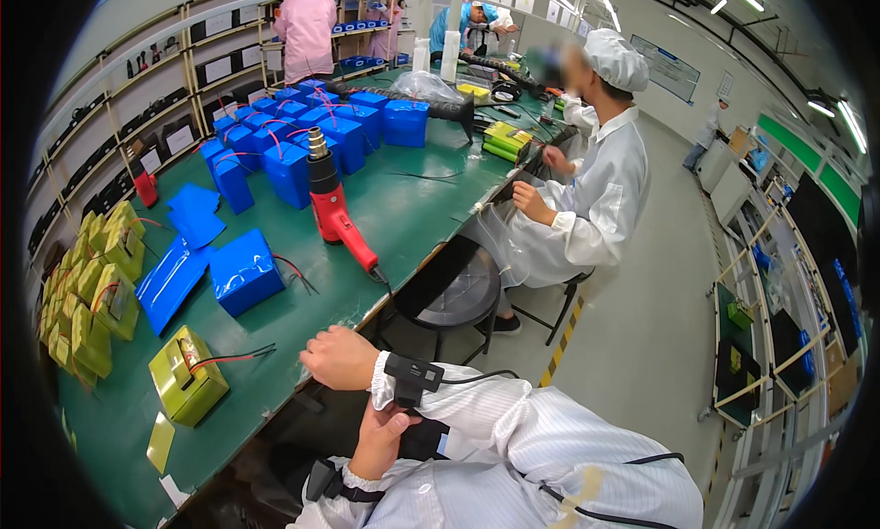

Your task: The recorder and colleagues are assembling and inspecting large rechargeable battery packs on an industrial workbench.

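My right hand [339,357] is curled into a loose fist beside the table's front edge, and nothing shows in it. A black box-shaped device [414,373] with a cable sits on that wrist, over the white sleeve. From below, my left hand [378,442] reaches up and pinches at the device's dark wrist strap [410,399]; its fingertips are partly hidden. Nearest on the table is a yellow-green wrapped battery pack [190,378] with red and black leads. Behind it lies a blue-wrapped battery pack [246,272], also with leads.
A red heat gun [335,213] stands nozzle up on the green table [284,346]. Several blue packs [289,171], yellow-green packs [92,300] and blue wrap sleeves [174,281] lie around it. A black stool [449,286] and a seated co-worker [596,181] are to the right.
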The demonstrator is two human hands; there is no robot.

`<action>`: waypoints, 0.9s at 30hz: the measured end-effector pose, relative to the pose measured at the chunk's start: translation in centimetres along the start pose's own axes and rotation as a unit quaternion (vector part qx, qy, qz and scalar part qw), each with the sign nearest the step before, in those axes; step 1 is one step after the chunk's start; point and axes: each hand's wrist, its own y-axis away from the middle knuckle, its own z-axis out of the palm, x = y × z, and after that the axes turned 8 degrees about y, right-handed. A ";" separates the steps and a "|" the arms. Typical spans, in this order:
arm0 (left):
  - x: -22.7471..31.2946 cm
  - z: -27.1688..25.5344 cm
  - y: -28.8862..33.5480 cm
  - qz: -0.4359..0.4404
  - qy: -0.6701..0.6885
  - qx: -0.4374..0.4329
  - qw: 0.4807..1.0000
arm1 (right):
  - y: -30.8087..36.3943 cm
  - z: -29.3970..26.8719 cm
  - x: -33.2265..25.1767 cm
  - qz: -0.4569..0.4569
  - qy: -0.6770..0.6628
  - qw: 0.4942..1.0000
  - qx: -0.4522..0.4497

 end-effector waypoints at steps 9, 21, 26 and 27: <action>-1.5 1.3 -2.0 -0.044 0.177 -0.016 0.983 | 0.0 0.1 -2.3 -0.008 -0.045 0.997 -0.065; -2.3 -2.0 -3.7 -0.083 0.202 -0.164 0.962 | -0.8 -1.3 -3.3 0.139 -0.368 0.918 -0.047; -2.8 -3.0 -4.4 -0.089 0.192 -0.165 0.963 | -0.8 -0.7 -2.9 0.255 -0.561 0.782 -0.093; -2.8 -3.1 -4.5 -0.083 0.184 -0.172 0.964 | -0.7 -0.6 -2.9 0.257 -0.563 0.780 -0.093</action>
